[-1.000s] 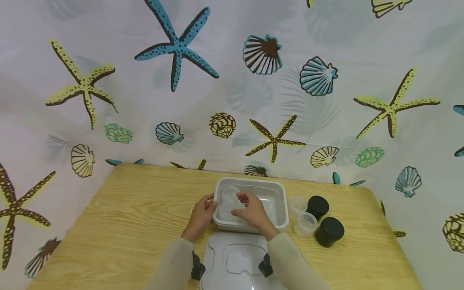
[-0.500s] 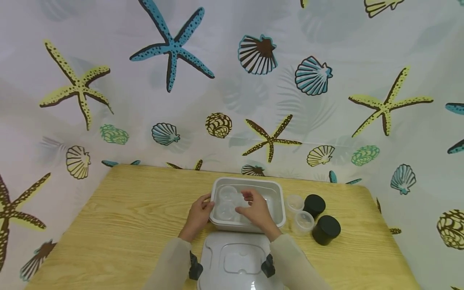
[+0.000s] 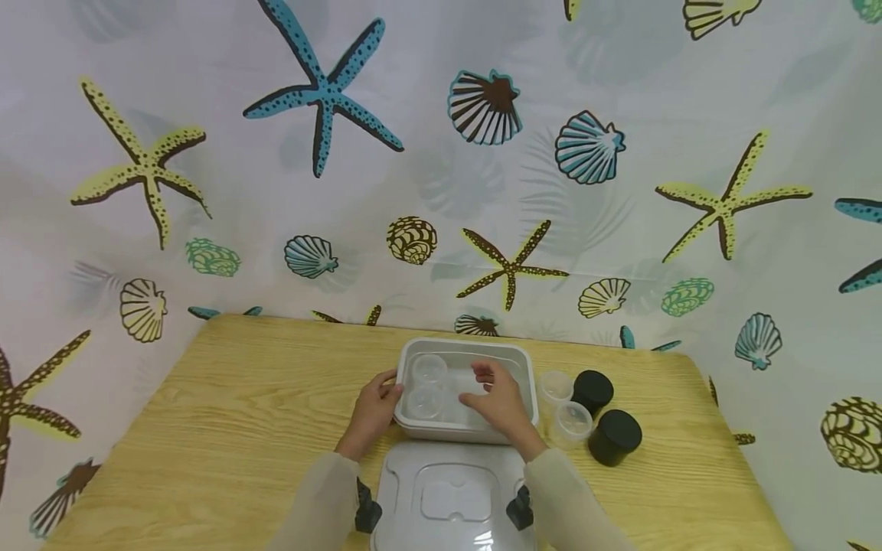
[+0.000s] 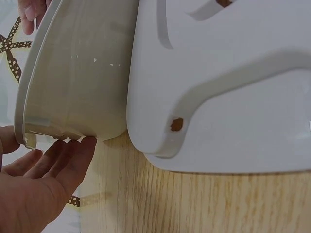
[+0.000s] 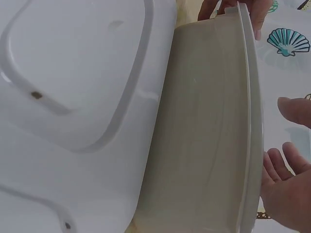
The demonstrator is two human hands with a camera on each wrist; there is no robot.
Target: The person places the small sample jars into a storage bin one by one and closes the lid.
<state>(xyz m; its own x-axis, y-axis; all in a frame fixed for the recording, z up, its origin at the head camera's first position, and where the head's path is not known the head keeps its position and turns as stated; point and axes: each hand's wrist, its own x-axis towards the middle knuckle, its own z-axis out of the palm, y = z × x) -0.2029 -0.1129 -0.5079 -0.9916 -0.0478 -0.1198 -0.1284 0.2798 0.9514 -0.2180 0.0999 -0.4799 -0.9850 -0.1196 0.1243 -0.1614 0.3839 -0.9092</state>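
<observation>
A light grey plastic tub (image 3: 465,435) stands near the table's back edge. My left hand (image 3: 375,402) grips its left rim, thumb over the top; in the left wrist view the fingers (image 4: 73,160) press the outer wall. Inside, on the left, two clear plastic cups (image 3: 426,401) sit one behind the other. My right hand (image 3: 503,398) hovers over the right half of the tub, thumb and fingers apart, holding nothing. In the right wrist view, the right hand (image 5: 291,194) shows beyond the tub's rim.
A whitish lid (image 3: 455,490) lies in front of the tub, between my forearms. To the tub's right stand two clear cups (image 3: 572,422) and two black round containers (image 3: 615,436). Behind the wooden table (image 3: 241,413) hangs a shell-patterned curtain (image 3: 386,184).
My right hand has drawn away to the right from the two cups in the tub, which now show fully. The left hand keeps its grip on the rim. The head view shifts slightly.
</observation>
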